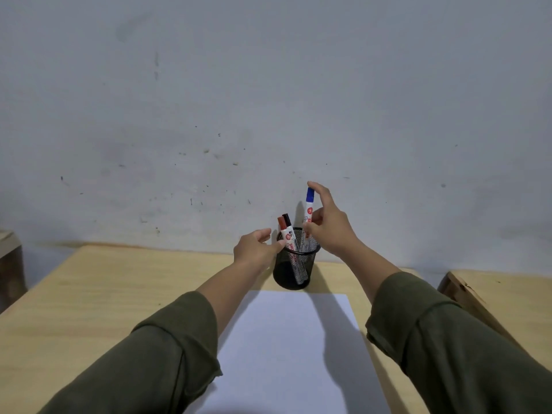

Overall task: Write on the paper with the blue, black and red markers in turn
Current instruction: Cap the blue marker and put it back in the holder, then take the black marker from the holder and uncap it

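A black mesh pen cup (294, 270) stands at the far edge of the wooden table, just beyond a blank white paper (286, 351). My right hand (328, 225) grips the blue marker (309, 209) upright, its lower end still inside the cup and its blue cap above my fingers. The red marker (281, 225) and the black marker (288, 223) lean together in the cup's left side. My left hand (257, 246) rests against the cup's left rim, fingers touching the mesh.
The light wooden table (89, 294) runs up to a grey wall. A second wooden surface (493, 291) lies at the right, separated by a gap. A dark wooden piece (9, 264) shows at the left edge.
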Action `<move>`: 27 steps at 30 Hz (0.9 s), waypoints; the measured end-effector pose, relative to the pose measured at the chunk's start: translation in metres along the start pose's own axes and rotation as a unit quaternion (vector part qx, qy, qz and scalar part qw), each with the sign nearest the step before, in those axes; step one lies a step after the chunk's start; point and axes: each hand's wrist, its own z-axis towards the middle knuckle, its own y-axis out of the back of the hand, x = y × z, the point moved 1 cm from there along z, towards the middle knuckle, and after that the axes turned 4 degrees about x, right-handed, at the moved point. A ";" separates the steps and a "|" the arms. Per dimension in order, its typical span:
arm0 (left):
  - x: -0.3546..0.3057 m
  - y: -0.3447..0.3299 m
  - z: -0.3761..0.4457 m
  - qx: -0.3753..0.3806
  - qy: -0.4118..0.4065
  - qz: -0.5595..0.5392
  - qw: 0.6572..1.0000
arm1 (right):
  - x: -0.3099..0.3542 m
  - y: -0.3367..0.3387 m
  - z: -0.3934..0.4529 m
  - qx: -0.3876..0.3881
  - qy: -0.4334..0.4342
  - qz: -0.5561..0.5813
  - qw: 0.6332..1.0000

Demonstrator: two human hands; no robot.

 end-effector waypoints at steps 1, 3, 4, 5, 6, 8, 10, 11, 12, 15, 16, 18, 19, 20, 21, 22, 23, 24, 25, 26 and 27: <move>0.003 -0.001 0.001 0.004 0.000 0.000 1.000 | -0.003 -0.003 0.001 0.010 0.003 -0.016 1.000; 0.007 -0.002 0.003 0.009 0.001 -0.005 1.000 | -0.008 -0.008 0.001 0.028 0.008 -0.041 0.999; 0.010 -0.003 0.005 0.012 0.002 -0.010 1.000 | -0.010 -0.010 0.002 0.035 0.010 -0.048 0.998; 0.012 -0.003 0.006 0.015 0.003 -0.017 1.000 | -0.012 -0.012 0.002 0.039 0.012 -0.054 0.998; 0.013 -0.004 0.007 0.019 0.003 -0.028 0.999 | -0.015 -0.014 0.003 0.043 0.014 -0.059 0.997; 0.014 -0.005 0.010 0.026 0.005 -0.057 0.998 | -0.019 -0.018 0.005 0.047 0.012 -0.060 0.997; 0.015 -0.006 0.012 0.026 0.007 -0.078 0.997 | -0.023 -0.022 0.007 0.045 0.013 -0.060 0.997; 0.016 -0.007 0.013 0.027 0.007 -0.084 0.996 | -0.025 -0.022 0.009 0.042 0.014 -0.065 0.997; 0.016 -0.009 0.014 0.030 0.006 -0.088 0.996 | -0.026 -0.023 0.010 0.038 0.015 -0.074 0.996; 0.018 -0.010 0.017 0.037 0.006 -0.098 0.995 | -0.029 -0.024 0.016 0.026 0.028 -0.113 0.993; 0.018 -0.010 0.017 0.039 0.006 -0.101 0.994 | -0.029 -0.025 0.017 0.027 0.034 -0.123 0.991; 0.021 -0.010 0.019 0.042 0.005 -0.108 0.993 | -0.028 -0.026 0.017 0.034 0.048 -0.148 0.987; 0.021 -0.010 0.020 0.043 0.006 -0.109 0.993 | -0.028 -0.026 0.017 0.036 0.054 -0.159 0.985; 0.022 -0.010 0.020 0.044 0.005 -0.111 0.993 | -0.027 -0.026 0.017 0.040 0.058 -0.166 0.984; 0.022 -0.010 0.021 0.045 0.006 -0.116 0.992 | -0.027 -0.026 0.018 0.045 0.060 -0.172 0.982; 0.022 -0.011 0.021 0.047 0.005 -0.121 0.992 | -0.027 -0.026 0.018 0.051 0.060 -0.178 0.981; 0.022 -0.011 0.022 0.047 0.006 -0.124 0.991 | -0.027 -0.027 0.019 0.058 0.059 -0.184 0.979; 0.022 -0.011 0.023 0.048 0.006 -0.127 0.991 | -0.026 -0.027 0.019 0.062 0.058 -0.190 0.978; 0.022 -0.011 0.023 0.050 0.006 -0.130 0.990 | -0.026 -0.027 0.020 0.063 0.056 -0.195 0.977; 0.022 -0.011 0.023 0.053 0.005 -0.134 0.990 | -0.025 -0.027 0.020 0.061 0.054 -0.197 0.977; 0.022 -0.011 0.022 0.056 0.005 -0.136 0.989 | -0.025 -0.027 0.021 0.056 0.054 -0.197 0.977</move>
